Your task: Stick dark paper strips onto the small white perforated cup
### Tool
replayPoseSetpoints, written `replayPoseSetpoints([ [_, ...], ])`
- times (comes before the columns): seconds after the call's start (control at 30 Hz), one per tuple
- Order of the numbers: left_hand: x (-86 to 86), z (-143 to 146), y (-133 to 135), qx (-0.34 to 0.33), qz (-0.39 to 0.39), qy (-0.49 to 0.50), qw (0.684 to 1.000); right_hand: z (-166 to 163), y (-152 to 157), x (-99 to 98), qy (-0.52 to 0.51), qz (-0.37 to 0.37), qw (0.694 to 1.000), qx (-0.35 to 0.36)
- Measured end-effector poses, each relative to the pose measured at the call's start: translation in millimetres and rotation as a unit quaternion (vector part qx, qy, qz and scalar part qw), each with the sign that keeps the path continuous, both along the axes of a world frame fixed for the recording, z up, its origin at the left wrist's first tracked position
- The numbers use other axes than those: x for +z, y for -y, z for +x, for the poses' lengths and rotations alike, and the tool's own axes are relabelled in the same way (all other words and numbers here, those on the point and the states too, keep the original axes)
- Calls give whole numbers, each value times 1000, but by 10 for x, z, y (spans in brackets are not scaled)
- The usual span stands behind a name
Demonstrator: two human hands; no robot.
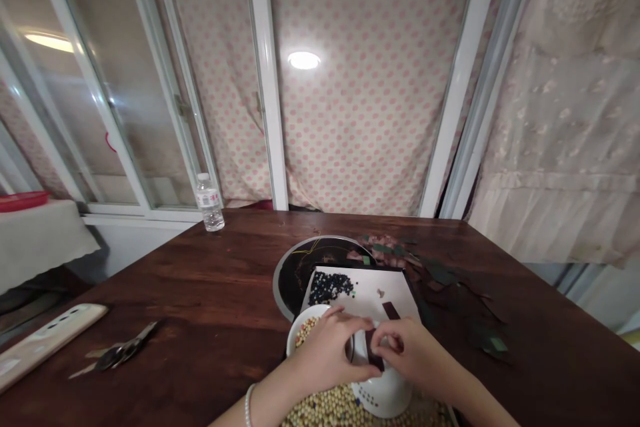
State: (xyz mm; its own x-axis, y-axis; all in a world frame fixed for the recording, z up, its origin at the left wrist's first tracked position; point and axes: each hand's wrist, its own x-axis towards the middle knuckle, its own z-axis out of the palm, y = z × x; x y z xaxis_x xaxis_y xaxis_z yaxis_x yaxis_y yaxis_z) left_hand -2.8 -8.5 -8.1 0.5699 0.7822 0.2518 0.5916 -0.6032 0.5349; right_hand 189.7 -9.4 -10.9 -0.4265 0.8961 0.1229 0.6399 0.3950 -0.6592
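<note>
My left hand (327, 350) and my right hand (407, 350) meet over a white bowl (380, 397) at the near edge of a dark wooden table (210, 307). Both hands are closed in a pinch on a small dark brown strip (374, 350) held between them. Another white bowl (303, 333) with pale beans lies under my left hand. More pale beans (330, 410) are spread below my wrists. Behind the hands lies a white sheet (373, 290) with a heap of dark beads (330, 287) and a second brown strip (391, 310).
A round black plate (293, 273) lies under the sheet. Dark paper scraps (450, 293) are scattered to the right. Scissors (120, 352) and a pale flat case (47, 340) lie at the left. A water bottle (209, 202) stands by the window.
</note>
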Motion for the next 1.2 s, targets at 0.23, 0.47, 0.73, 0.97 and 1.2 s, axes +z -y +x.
replayPoseSetpoints([
  [0.23, 13, -8, 8, 8, 9, 4, 1000, -5, 25, -3, 4, 7, 1000, -7],
  [0.47, -7, -9, -2, -5, 9, 5, 1000, -45, 23, -16, -26, -13, 1000, -10],
  [0.73, 21, 8, -19, -6, 3, -7, 1000, 0, -12, -20, -112, -97, 989, -20],
  [0.97, 65, 13, -18, -16, 11, -5, 1000, 35, -6, -7, -97, -106, 990, -3],
  [1.2, 61, 34, -38, -24, 17, -6, 1000, -1, 42, 66, -56, -41, 998, -9],
])
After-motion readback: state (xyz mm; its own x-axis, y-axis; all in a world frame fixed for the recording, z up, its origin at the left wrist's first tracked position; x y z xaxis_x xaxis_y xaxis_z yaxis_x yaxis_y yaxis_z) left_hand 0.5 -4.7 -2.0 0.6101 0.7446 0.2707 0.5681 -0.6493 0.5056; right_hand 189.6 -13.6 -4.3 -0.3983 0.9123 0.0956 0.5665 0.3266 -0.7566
